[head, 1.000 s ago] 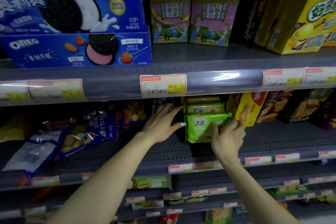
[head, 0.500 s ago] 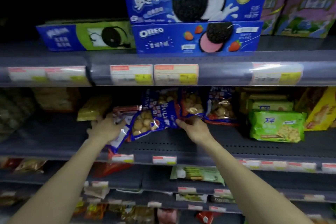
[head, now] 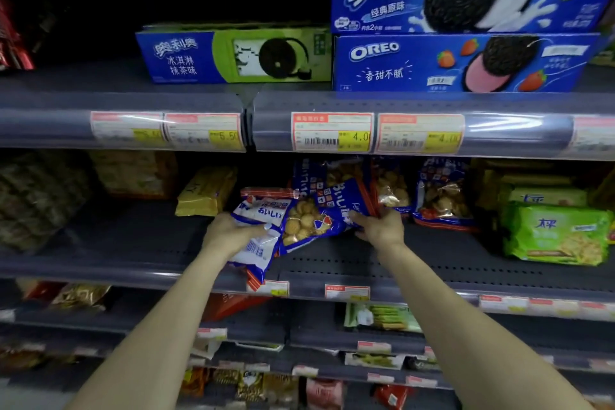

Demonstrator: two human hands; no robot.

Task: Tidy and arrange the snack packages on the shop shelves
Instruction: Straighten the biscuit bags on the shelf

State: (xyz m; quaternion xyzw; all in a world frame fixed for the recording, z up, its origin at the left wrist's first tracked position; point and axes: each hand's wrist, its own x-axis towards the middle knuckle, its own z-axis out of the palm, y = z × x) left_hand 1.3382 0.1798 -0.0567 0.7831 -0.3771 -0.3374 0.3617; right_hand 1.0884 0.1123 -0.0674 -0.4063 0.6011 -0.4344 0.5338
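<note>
Across the middle shelf (head: 432,263), the stock sits in loose groups, and the reason for the hands' position shows in how unevenly it lies. Above, the Oreo boxes (head: 466,60) are stacked flat and square to the shelf edge, faces out, so they need no attention. To the right, the green cracker pack (head: 555,233) lies flat near the front lip, label forward, with similar packs piled behind it. Two upright blue cookie bags (head: 442,196) stand further back, leaning slightly against each other.

Between them and the yellow pack (head: 206,191) on the left, the slumped cookie bags (head: 306,220) have slid forward and overlap; the lowest, whitish one hangs past the shelf lip over a price tag (head: 269,288), which is likely why both hands go there.

The left hand (head: 229,233) lies curled over the whitish bag, fingers bent around its upper edge in a loose grip. The right hand (head: 379,226) pinches the right end of the blue bag with the window of round biscuits, fingers closed on the film. Holding opposite ends looks like a way to lift or swing the heap back upright together.
</note>
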